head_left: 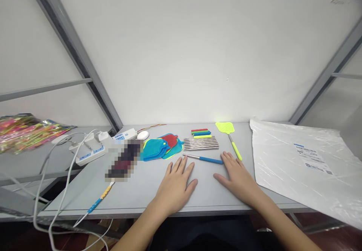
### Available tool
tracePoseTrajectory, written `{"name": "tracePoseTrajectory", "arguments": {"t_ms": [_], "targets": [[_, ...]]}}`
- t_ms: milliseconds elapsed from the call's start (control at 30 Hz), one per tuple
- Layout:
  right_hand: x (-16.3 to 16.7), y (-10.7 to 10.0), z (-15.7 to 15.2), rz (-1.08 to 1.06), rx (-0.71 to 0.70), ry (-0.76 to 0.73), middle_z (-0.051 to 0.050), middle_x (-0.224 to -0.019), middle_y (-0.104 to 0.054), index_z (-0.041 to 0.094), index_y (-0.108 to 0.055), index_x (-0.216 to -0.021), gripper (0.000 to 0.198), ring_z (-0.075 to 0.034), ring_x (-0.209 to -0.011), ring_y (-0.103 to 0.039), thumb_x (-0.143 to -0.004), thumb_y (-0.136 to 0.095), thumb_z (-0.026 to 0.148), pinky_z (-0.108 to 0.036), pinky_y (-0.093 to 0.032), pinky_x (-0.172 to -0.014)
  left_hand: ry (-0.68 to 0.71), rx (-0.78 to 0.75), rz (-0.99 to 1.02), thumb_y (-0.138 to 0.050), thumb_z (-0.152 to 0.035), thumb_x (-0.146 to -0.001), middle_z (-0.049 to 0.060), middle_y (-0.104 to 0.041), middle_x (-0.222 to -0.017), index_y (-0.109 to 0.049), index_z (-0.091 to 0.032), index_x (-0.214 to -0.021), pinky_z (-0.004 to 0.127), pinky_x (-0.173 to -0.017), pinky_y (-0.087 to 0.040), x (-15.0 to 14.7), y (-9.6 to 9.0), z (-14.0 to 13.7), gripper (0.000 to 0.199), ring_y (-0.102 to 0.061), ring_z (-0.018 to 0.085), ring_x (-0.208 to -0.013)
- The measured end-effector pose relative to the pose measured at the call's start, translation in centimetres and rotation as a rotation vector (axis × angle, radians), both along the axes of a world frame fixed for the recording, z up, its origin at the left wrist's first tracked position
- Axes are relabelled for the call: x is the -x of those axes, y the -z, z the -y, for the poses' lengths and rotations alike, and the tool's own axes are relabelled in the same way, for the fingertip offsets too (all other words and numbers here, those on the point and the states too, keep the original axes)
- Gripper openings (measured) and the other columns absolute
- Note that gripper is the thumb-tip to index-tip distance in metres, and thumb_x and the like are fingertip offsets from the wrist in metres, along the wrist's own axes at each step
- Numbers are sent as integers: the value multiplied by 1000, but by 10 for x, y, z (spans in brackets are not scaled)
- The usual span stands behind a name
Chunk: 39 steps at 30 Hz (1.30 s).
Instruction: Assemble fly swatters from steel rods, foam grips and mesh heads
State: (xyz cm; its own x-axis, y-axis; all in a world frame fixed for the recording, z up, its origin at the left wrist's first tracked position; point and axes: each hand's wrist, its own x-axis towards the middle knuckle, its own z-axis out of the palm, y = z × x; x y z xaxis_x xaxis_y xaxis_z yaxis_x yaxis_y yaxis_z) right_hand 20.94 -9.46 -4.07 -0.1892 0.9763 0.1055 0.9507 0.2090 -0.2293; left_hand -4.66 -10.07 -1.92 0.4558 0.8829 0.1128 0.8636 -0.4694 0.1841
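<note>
Left hand and right hand, lower centre, are resting flat, grasping nothing; blue-handled rod, mid-frame, is favouring a handle-end grasp.

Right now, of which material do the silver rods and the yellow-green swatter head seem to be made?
Silver rods: probably metal, polished, judging by bright lengthwise highlights. Yellow-green swatter head: likely plastic, seemingly matte, given its even, bright colour and perforations.
</note>
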Motion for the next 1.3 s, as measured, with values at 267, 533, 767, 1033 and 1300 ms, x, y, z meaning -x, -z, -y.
{"name": "tracePoseTrajectory", "arguments": {"t_ms": [267,533,767,1033,1300], "targets": [[0,0,0,-13,-9,-4,-8,-155,-23,14,-31,-147,82,-26,-143,-16,-87,-30,70,-46,-17,-116,1,-19,13,-30,-53,-95,7,-22,-156,-34,-30,-144,57,-111,-20,-1,-1,3,54,-20,30,-142],[-2,4,0,4,-34,-11,-9,-153,-28,14,-35,-145,79,-26,-142,-21,-87,-32,68,-48,-22,-115,37,-127,185,-35,-34,-96,4,-64,-119,-61,-25,-113,38,-97,-41,14,-22,-18,32,-55,21,-113],[-9,20,-5,10,-117,-44,-11,-150,-35,16,-38,-142,73,-30,-139,-28,-88,-37,65,-51,-27,-112,-218,-323,197,-47,-31,-91,11,-55,-127,-53,-20,-124,42,-100,-37,66,-41,-64,36,-48,26,-118],[-11,25,-6,42,-125,-41,-11,-150,-35,16,-39,-142,74,-30,-139,-29,-88,-36,66,-51,-30,-110,-219,-284,172,-53,-32,-88,7,-57,-123,-59,-22,-115,38,-99,-38,82,-32,-66,29,-49,24,-114],[-9,23,-5,35,-144,-48,-10,-149,-37,16,-39,-142,73,-29,-139,-28,-88,-36,65,-50,-28,-111,-208,-302,140,-47,-27,-91,6,-57,-123,-62,-23,-110,42,-99,-36,79,-33,-68,25,-44,25,-115]]}}
